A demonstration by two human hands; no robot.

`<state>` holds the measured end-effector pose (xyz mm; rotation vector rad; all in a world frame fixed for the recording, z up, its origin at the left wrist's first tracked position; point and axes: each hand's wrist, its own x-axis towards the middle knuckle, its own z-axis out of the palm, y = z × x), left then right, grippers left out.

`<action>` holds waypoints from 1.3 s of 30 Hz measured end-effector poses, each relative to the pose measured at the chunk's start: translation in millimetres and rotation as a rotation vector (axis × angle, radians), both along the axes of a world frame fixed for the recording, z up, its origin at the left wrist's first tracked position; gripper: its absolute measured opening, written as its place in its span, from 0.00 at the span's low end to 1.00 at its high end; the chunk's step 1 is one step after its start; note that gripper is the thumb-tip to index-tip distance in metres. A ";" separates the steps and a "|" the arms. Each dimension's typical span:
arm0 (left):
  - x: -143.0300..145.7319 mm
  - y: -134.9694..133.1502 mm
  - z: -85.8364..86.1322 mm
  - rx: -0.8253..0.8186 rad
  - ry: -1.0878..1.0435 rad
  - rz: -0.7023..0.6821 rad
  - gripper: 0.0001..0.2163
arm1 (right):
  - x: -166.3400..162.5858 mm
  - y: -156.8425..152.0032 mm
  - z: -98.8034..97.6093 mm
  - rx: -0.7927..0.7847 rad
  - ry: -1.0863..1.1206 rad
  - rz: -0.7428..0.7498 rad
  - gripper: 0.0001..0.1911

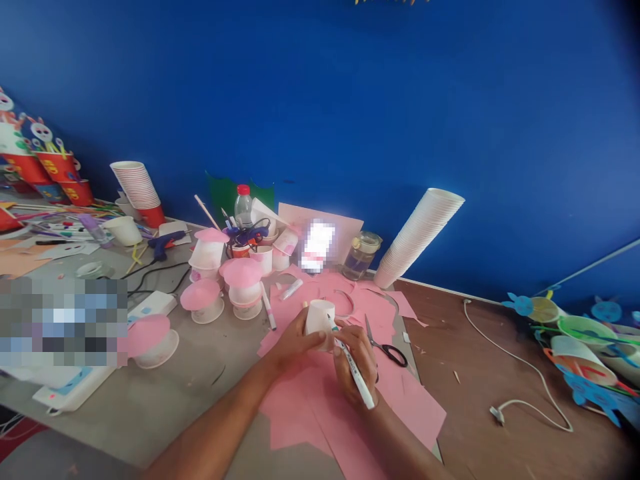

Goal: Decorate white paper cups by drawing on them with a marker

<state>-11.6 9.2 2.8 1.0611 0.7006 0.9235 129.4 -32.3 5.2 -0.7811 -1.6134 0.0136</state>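
My left hand (296, 341) is closed around a white paper cup (319, 317), its thumb across the near side. A white marker pen (357, 380) sits in the fingers of my right hand (356, 360), with its tip at the cup's right side. Pink paper sheets (415, 407) lie beneath both hands. Just right of my right hand, scissors (385, 347) with black handles rest on the paper. Another marker (269, 307) and a pen cap or short marker (291, 289) lie to the left of the cup.
White cups with pink paper tops (243, 273) stand at left. A glue gun (167, 243), a lit phone (318, 247), a glass jar (362, 255) and a leaning cup stack (420, 233) are farther back. A white cable (520, 360) lies on the brown surface at right.
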 end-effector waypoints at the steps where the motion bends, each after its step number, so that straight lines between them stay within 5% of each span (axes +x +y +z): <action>1: -0.1 -0.2 0.9 0.000 0.000 0.000 0.25 | -0.1 0.2 -0.4 0.002 -0.001 -0.005 0.17; 39: -4.3 -1.3 5.1 -0.028 -0.125 -0.029 0.23 | 6.5 3.5 -12.1 -0.132 0.065 -0.101 0.11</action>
